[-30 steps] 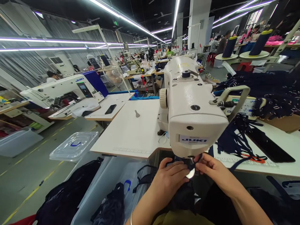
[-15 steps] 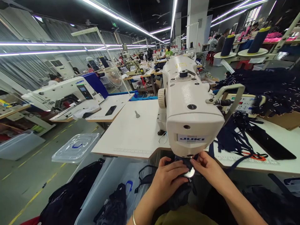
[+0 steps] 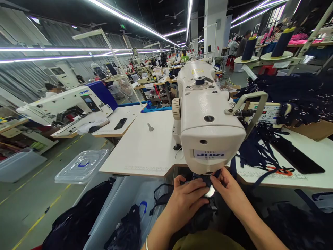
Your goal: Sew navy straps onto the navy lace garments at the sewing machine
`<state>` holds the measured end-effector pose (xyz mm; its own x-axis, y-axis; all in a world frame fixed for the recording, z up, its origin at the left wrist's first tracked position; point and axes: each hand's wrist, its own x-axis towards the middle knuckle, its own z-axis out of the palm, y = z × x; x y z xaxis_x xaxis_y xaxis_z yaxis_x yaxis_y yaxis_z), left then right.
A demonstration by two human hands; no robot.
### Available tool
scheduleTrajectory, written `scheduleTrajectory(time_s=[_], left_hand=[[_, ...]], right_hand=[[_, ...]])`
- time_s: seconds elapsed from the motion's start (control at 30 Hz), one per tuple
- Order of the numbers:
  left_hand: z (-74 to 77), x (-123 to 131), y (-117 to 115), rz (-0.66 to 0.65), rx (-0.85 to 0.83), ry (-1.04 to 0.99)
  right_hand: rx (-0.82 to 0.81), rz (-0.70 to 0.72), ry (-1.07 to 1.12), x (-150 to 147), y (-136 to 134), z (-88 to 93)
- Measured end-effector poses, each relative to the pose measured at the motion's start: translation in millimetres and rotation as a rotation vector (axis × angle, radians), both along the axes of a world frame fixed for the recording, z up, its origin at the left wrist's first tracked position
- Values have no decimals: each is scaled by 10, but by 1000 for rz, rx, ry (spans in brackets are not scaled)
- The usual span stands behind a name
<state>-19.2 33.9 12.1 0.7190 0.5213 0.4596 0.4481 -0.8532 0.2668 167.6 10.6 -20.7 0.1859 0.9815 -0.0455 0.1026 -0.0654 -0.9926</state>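
Under the head of a white sewing machine (image 3: 212, 135), both hands are on a piece of dark navy fabric (image 3: 201, 220). My left hand (image 3: 186, 198) is closed over its left side, with the fingers lying across the cloth and the thumb below them. On the other side, my right hand (image 3: 230, 189) pinches the edge between thumb and fingertips, close beneath the machine head. A bright shiny patch (image 3: 210, 191) shows between the hands; I cannot tell what it is. The machine's head hides the needle area.
Navy straps (image 3: 256, 149), orange-handled scissors (image 3: 282, 171) and a long black flat object (image 3: 298, 154) lie right on the worktable (image 3: 145, 149). An open plastic bin (image 3: 122, 194) with navy pieces stands below left. Navy strapped pieces (image 3: 291, 93) are heaped at far right.
The view has shifted slightly, so the machine and tables sit a little further left in the picture. Both hands keep nearly the same hold on the fabric under the machine head.
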Motion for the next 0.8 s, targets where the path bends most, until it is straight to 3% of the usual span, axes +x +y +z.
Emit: scheduleTrajectory(time_s=[0.5,0.8], left_hand=[[35,-51,38,-90,-34,165],[0,87,-149,154,108,158]], right_hand=[[-18,9,-38,52,13,-24],[18,26,-165,206,297,29]])
